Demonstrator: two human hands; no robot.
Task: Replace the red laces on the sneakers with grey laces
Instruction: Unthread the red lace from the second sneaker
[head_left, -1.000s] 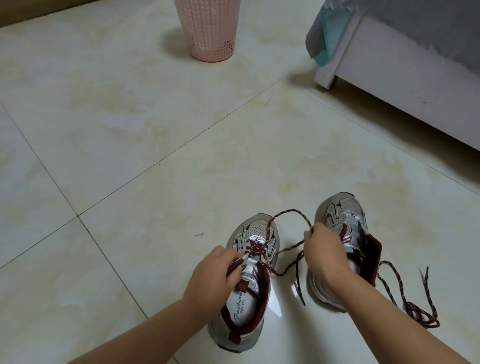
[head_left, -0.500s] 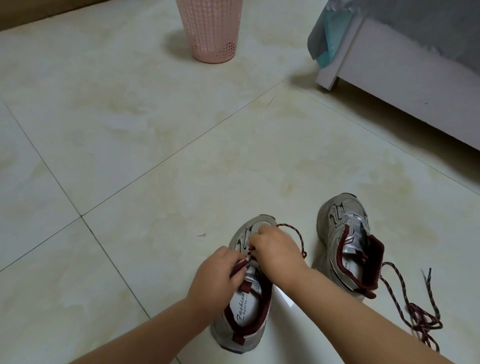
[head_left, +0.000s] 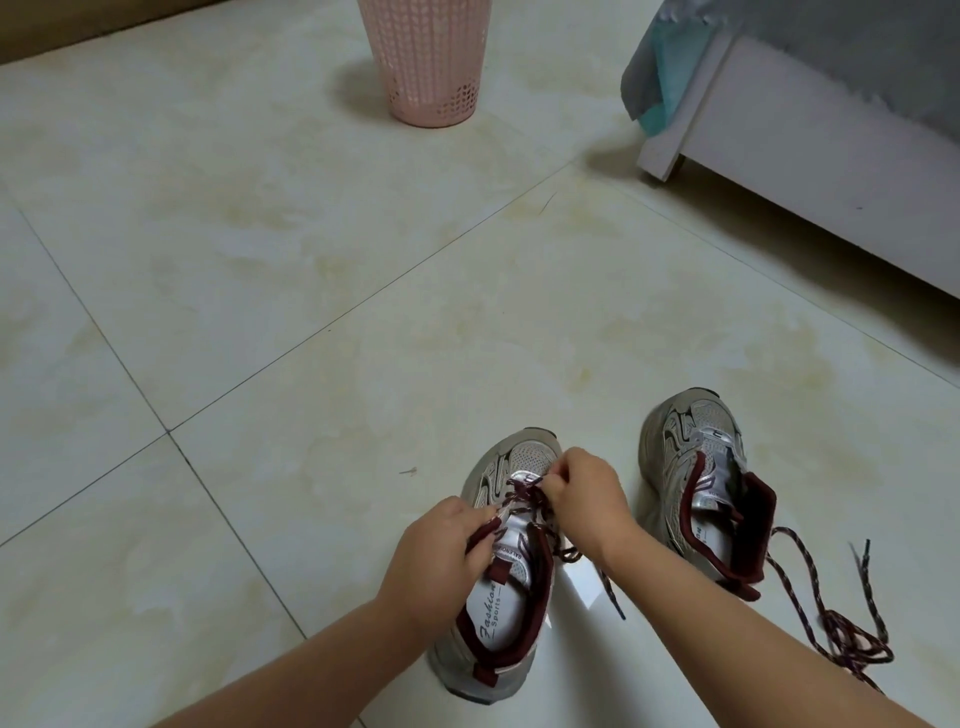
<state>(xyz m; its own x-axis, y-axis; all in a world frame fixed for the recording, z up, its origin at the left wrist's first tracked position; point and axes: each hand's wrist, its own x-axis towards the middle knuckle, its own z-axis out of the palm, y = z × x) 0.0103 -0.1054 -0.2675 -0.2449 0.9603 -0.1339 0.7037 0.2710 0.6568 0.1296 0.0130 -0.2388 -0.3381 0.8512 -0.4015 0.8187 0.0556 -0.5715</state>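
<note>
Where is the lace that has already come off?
In the head view, the loose red lace lies in a heap on the floor at the lower right, just right of the unlaced sneaker and beside the person's right forearm.

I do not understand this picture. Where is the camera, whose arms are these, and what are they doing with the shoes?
The camera sits on a person's head and looks down, so the arms are that person's own. Two grey sneakers stand on the tiled floor. The left hand holds the tongue of the near sneaker; the right hand pinches its red lace at the lower eyelets. The other sneaker is already unlaced, its lace lying loose beside it. A pink basket stands further away.
</note>
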